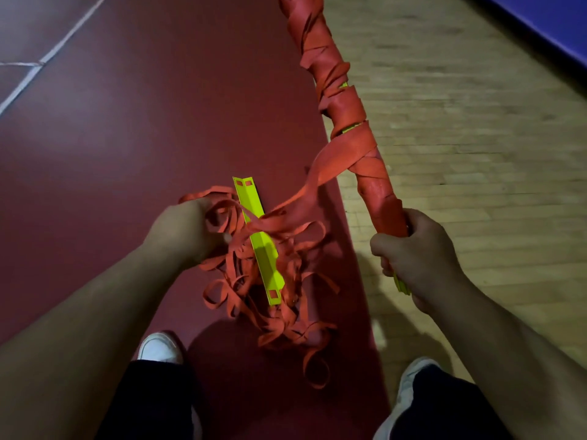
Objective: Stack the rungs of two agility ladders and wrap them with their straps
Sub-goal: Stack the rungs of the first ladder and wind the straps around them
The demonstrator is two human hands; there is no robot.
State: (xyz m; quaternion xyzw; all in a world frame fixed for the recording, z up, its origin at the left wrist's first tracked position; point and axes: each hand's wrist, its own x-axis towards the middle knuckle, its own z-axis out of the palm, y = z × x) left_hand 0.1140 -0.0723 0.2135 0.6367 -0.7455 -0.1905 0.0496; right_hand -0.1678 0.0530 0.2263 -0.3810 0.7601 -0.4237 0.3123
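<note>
A long bundle of stacked yellow rungs (336, 77) wrapped in orange strap slants from the top centre down to my right hand (413, 252), which grips its lower end. One loose strap (305, 185) runs from the bundle down to a tangled heap of orange straps (286, 281) on the floor. Across that heap lies a single yellow rung (259, 239). My left hand (184, 230) is at the heap's left side, fingers curled into the straps.
The floor is dark red (127, 122) on the left with white lines, and pale wood (476, 154) on the right. A blue mat edge (546, 17) shows at the top right. My two white shoes (158, 347) and dark trousers are at the bottom.
</note>
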